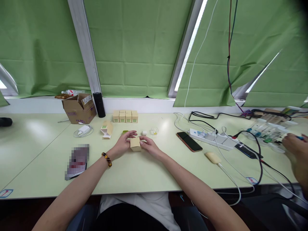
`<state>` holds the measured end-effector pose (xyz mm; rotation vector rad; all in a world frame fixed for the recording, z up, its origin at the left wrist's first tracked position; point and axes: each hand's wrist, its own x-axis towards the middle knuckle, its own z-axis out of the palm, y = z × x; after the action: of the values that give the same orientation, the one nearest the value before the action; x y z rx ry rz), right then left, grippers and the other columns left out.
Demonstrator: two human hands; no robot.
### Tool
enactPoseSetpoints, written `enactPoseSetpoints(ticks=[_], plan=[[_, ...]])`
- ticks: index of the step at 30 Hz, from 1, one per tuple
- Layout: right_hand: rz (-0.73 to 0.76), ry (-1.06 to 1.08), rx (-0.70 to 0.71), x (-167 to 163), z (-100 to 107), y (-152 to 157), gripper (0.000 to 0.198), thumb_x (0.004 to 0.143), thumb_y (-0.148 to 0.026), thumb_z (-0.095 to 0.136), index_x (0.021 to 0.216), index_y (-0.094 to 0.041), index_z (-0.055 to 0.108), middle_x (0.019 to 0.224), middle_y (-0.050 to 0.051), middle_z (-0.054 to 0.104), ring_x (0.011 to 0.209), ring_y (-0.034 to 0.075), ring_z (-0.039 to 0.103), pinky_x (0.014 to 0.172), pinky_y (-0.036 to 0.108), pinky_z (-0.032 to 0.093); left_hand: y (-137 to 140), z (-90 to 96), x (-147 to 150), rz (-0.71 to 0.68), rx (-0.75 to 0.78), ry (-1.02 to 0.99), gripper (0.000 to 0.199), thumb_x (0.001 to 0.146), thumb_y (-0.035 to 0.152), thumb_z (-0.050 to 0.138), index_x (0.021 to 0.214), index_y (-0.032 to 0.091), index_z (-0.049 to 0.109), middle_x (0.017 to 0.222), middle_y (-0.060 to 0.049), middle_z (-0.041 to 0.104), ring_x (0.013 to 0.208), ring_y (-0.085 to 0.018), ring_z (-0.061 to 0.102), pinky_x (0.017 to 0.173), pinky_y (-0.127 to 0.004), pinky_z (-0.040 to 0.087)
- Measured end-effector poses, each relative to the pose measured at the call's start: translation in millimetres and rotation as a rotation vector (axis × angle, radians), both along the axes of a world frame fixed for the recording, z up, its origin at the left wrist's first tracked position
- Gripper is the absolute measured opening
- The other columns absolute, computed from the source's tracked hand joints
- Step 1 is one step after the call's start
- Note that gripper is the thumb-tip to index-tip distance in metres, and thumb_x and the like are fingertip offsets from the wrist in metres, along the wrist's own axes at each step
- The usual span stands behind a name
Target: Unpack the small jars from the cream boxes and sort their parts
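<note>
In the head view, take the small cream box (135,145) as the centre of the dial, with twelve toward the green blinds (139,48) and six toward the wearer's body. The left hand (123,143) has hold of it from nine o'clock and the right hand (150,146) from three — both with fingers bent and parted only about as far as the box needs. Whether its base touches the table (134,175) I cannot tell. A beaded bracelet (107,159) circles the left wrist.

At eleven, a green piece (124,132) shows partly behind the left hand's fingers; farther out that way, four matching boxes (125,116) stand side by side. A small white piece (144,132) sits at one o'clock, with a clear plastic piece (154,131) just beside it at two. An opened box (106,129) lies at ten, and beyond it come a white charger (83,130) with its coiled cable and a large carton (79,110) next to a black bottle (99,105).

Toward three lie a dark-screened phone (189,141), a white power strip (209,138) and a pale yellow mouse-shaped object (213,158); far out on that side — near some blurred clear plastic holders — is another person's hand (297,147)
</note>
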<state>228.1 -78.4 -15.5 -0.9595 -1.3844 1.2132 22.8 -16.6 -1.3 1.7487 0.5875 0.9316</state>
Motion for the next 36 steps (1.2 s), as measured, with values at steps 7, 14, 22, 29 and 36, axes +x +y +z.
enactPoseSetpoints(ticks=[7, 14, 22, 29, 36], plan=[[-0.180, -0.380, 0.294, 3.6, 13.9, -9.3, 0.040, 0.091, -0.044, 0.067, 0.126, -0.025, 0.064, 0.135, 0.010, 0.066, 0.129, 0.029, 0.058, 0.111, 0.050, 0.044, 0.1, -1.1, -0.6, 0.189, 0.117, 0.094, 0.059, 0.074, 0.007, 0.054, 0.131, 0.022, 0.061, 0.126, -0.011, 0.069, 0.110, -0.023, 0.064, 0.086, -0.037, 0.052], [-0.320, -0.502, 0.319, -3.6, 22.2, -19.6, 0.051, 0.081, -0.026, 0.075, 0.130, -0.027, 0.061, 0.133, 0.010, 0.065, 0.120, 0.029, 0.060, 0.096, 0.047, 0.055, -8.3, 2.5, -4.7, 0.121, 0.269, 0.192, 0.072, 0.073, 0.007, 0.058, 0.143, 0.025, 0.053, 0.141, -0.012, 0.061, 0.126, -0.029, 0.058, 0.101, -0.048, 0.050], [-0.400, -0.365, 0.431, -16.0, 20.6, -25.8, 0.053, 0.085, -0.026, 0.073, 0.133, -0.028, 0.050, 0.135, 0.010, 0.055, 0.123, 0.027, 0.056, 0.088, 0.042, 0.062, -36.5, 8.4, 9.2, 0.181, 0.576, 0.333, 0.083, 0.087, 0.028, 0.072, 0.160, 0.022, 0.032, 0.159, -0.018, 0.045, 0.147, -0.039, 0.043, 0.118, -0.060, 0.040], [-0.295, -0.389, 0.488, -16.8, 23.6, -33.5, 0.045, 0.098, -0.030, 0.059, 0.140, -0.029, 0.044, 0.138, 0.013, 0.050, 0.124, 0.027, 0.056, 0.096, 0.047, 0.061, -34.9, 10.7, 9.9, 0.210, 0.730, 0.360, 0.060, 0.094, 0.015, 0.056, 0.152, 0.022, 0.043, 0.150, -0.015, 0.056, 0.142, -0.034, 0.050, 0.112, -0.055, 0.049], [-0.346, -0.653, 0.563, -16.0, 25.5, -35.6, 0.063, 0.091, -0.017, 0.057, 0.148, -0.028, 0.034, 0.142, 0.016, 0.052, 0.123, 0.033, 0.058, 0.094, 0.053, 0.059, -27.2, -4.7, 10.9, 0.202, 0.770, 0.387, 0.066, 0.091, 0.008, 0.052, 0.154, 0.024, 0.043, 0.160, -0.014, 0.050, 0.151, -0.032, 0.044, 0.120, -0.055, 0.043]])
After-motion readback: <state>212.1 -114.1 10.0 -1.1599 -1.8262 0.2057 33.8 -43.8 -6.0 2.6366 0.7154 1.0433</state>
